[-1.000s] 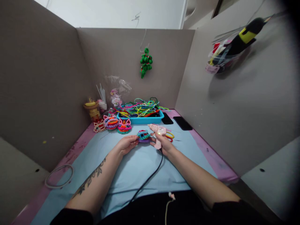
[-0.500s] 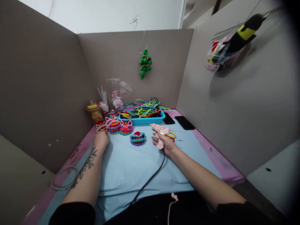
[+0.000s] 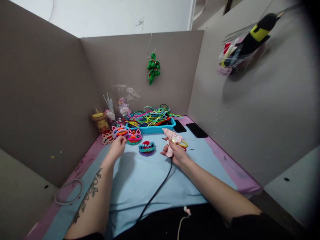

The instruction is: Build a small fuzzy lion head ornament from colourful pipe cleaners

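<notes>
Okay so, clock face centered on the teal-and-purple pipe-cleaner creature head (image 3: 147, 148), which is sitting by itself on the light-blue cloth (image 3: 140, 180), red mouth facing up. Nobody's touching it.

Right hand (image 3: 177, 152) is at 3 o'clock, wrapped around the grip of a pale pink hot glue gun (image 3: 174, 137). Its green light is on, the nozzle points toward 10 or 11, and the black cord (image 3: 157, 191) trails off toward 6.

Left hand (image 3: 119, 146) is up at 9 with the fingers curled in; can't tell if there's anything small pinched in there. It's right by the orange-horned, pink-eared head (image 3: 134, 136) at 10 to 11 and the lavender-and-orange head (image 3: 119, 131) at 10. A cream-and-red head (image 3: 108, 137) sits just past that one.

At 12 there's a blue tray (image 3: 152, 129) piled with pipe cleaners (image 3: 152, 117), plus two black phones (image 3: 179, 126) between 2 and 3.
</notes>
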Demonstrator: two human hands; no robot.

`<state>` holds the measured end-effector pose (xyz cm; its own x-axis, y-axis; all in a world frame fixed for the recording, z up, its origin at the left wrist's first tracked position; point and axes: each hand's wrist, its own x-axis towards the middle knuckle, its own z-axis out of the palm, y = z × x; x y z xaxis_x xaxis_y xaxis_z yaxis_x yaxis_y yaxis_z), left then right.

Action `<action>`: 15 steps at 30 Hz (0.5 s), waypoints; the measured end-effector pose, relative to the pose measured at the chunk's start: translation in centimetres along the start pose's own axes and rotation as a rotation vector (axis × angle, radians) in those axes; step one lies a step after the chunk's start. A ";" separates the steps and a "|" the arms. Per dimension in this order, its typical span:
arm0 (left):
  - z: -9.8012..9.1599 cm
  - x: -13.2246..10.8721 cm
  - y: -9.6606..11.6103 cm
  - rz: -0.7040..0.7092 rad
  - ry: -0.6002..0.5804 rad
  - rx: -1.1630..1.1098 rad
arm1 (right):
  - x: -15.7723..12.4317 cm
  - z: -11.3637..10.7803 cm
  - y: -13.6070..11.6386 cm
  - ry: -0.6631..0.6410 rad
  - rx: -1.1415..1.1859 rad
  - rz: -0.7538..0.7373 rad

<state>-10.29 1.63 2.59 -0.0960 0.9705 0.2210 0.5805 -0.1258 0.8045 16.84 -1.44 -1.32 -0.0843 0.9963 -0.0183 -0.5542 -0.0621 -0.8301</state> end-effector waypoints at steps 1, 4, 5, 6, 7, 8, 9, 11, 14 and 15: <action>1.4 -0.7 1.1 0.025 -0.035 -0.050 | -0.1 0.5 0.0 0.005 -0.009 -0.044; 6.0 -3.0 4.2 -0.041 -0.332 -0.554 | -0.4 2.1 0.3 0.041 -0.023 -0.121; 7.3 -3.7 4.9 -0.080 -0.402 -0.679 | -0.5 2.5 0.5 0.053 -0.021 -0.129; 8.4 -4.3 5.4 -0.103 -0.445 -0.762 | -0.6 2.8 0.6 0.060 -0.015 -0.136; 9.3 -4.8 5.8 -0.116 -0.457 -0.819 | -0.7 3.1 0.8 0.062 -0.008 -0.145; 9.9 -5.2 6.0 -0.132 -0.474 -0.860 | -0.7 3.2 1.0 0.063 -0.003 -0.154; 10.3 -5.4 6.0 -0.153 -0.484 -0.889 | -0.7 3.2 1.2 0.063 0.001 -0.163; 10.6 -5.6 5.8 -0.209 -0.498 -0.927 | -0.7 3.1 1.5 0.073 0.004 -0.184; 10.8 -5.7 5.4 -0.270 -0.497 -0.968 | -0.6 2.9 1.7 0.105 -0.035 -0.213; 10.8 -5.7 5.3 -0.279 -0.493 -0.986 | -0.6 2.8 1.7 0.110 -0.057 -0.225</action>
<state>2.09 -2.30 -0.38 0.3329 0.9377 -0.0993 -0.3211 0.2117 0.9231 13.64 -2.27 -1.15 0.1285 0.9853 0.1122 -0.5012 0.1622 -0.8500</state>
